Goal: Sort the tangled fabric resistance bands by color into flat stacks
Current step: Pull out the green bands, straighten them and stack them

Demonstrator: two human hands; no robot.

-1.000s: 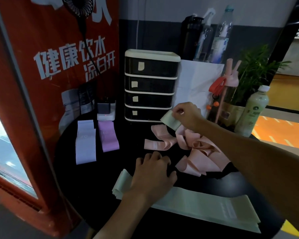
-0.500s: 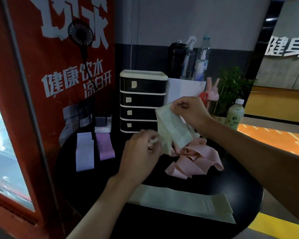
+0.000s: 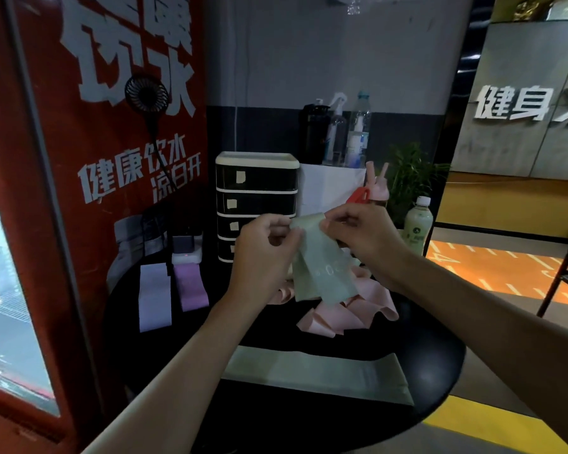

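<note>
While the left hand (image 3: 263, 253) and right hand (image 3: 363, 234) pinch one green band (image 3: 322, 270) by its top edge above the table (image 3: 435, 350), one green stack (image 3: 325, 375), one pink tangle (image 3: 341, 317), one lavender band (image 3: 154, 296) and one purple band (image 3: 191, 286) lie on it.

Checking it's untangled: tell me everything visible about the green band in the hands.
The green band is pale, matte fabric with faint print near its lower end. Left hand and right hand pinch its top edge, holding it up, hanging folded and slightly twisted. Its lower end hangs before the pink pile; contact there is unclear.
</note>
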